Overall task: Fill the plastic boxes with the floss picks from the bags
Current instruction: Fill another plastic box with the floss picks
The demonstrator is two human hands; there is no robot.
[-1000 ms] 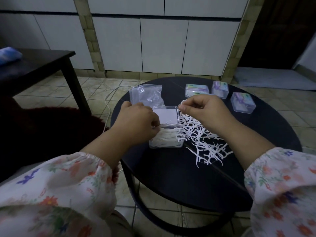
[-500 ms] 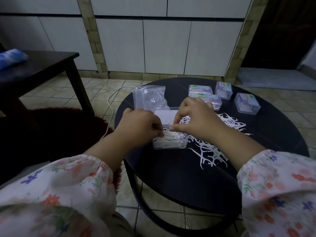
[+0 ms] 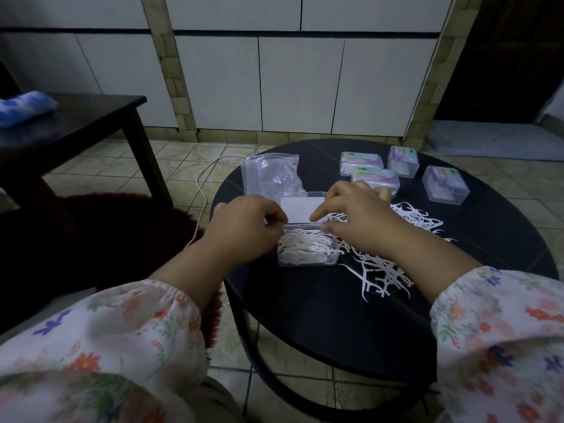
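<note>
Two hands: both at the far rim of the open box [image 3: 306, 250] on the round table [image 3: 335, 315].
Left hand [image 3: 247, 230]: fingers curled, pinching the box's left rear corner.
Right hand [image 3: 357, 221]: thumb and forefinger pinched at the right rear edge; what they hold is unclear.
Open box: packed with white picks, lid [image 3: 300, 209] up behind.
Loose picks [image 3: 384, 270]: heaped just right of the box.
Bag [image 3: 270, 175]: behind the lid.
Shut boxes [image 3: 444, 184]: four, far right.

Open box [image 3: 308, 250] of picks sits mid-table [image 3: 335, 315], bag [image 3: 270, 175] behind it, loose picks [image 3: 381, 270] to its right, four closed boxes [image 3: 444, 184] at the far right.
</note>
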